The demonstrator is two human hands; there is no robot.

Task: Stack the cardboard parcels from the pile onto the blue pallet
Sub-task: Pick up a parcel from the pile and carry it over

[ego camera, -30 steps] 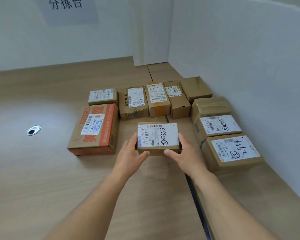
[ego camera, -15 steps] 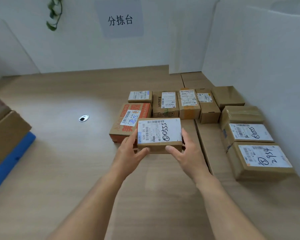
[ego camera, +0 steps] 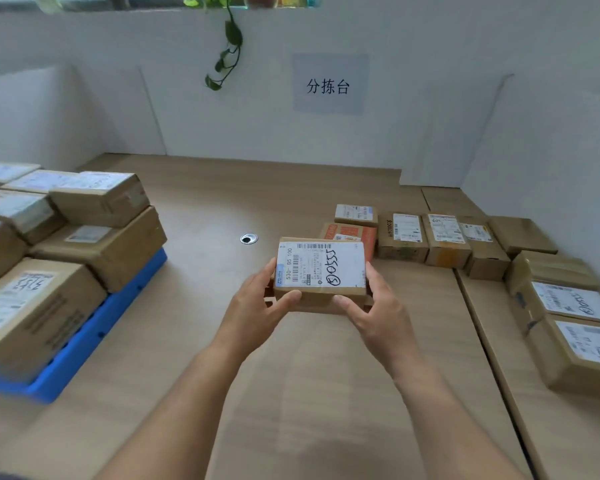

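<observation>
Slippage threatens: left hand (ego camera: 253, 313) and right hand (ego camera: 381, 317) clasp the small white-labelled brown cardboard parcel (ego camera: 321, 271) by its ends above the wooden table (ego camera: 326, 393), well apart from the blue plastic pallet (ego camera: 84, 337), whose blurred stack (ego camera: 97, 237) seems uneven, possibly tippy.

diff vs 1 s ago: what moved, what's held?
The left hand and right hand lifted the labelled parcel and carried it left, away from the pile, toward the blue pallet, now in view. Two-handed grip unchanged; pile parcels stayed put.
</observation>
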